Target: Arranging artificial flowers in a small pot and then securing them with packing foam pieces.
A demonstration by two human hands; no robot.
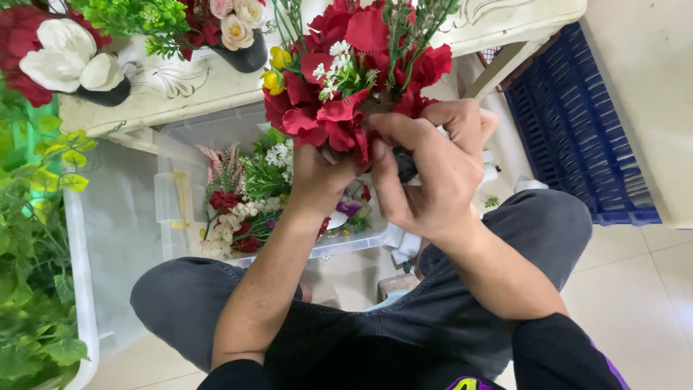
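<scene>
Here, both hands meet at the base of a bunch of red flowers (346, 87), held up in front of the person between the knees and the white surface (180, 90). The left hand (317, 177) grips the bunch from below, its fingers curled tightly around the gathered stems, so that the red petals spill over the thumb. The right hand (433, 170) is pressed against the same base from the right, thumb and fingers bent inward and pinching at the stems; a small dark pot (406, 166) shows just under them, mostly hidden. The bunch also carries little white blossoms, green sprigs and a few yellow buds (274, 68) on its left edge. Below the hands, on the floor, sits a clear plastic box (180, 195) with more loose flowers and greenery lying inside. On the surface beyond stand two dark pots: one with a large white flower (65, 58) at the left, another with pale pink roses (238, 18) near the middle. A blue crate (577, 137) lies to the right, and leafy green plants (32, 274) fill a white tub along the left edge. The person sits with knees apart in dark trousers.
</scene>
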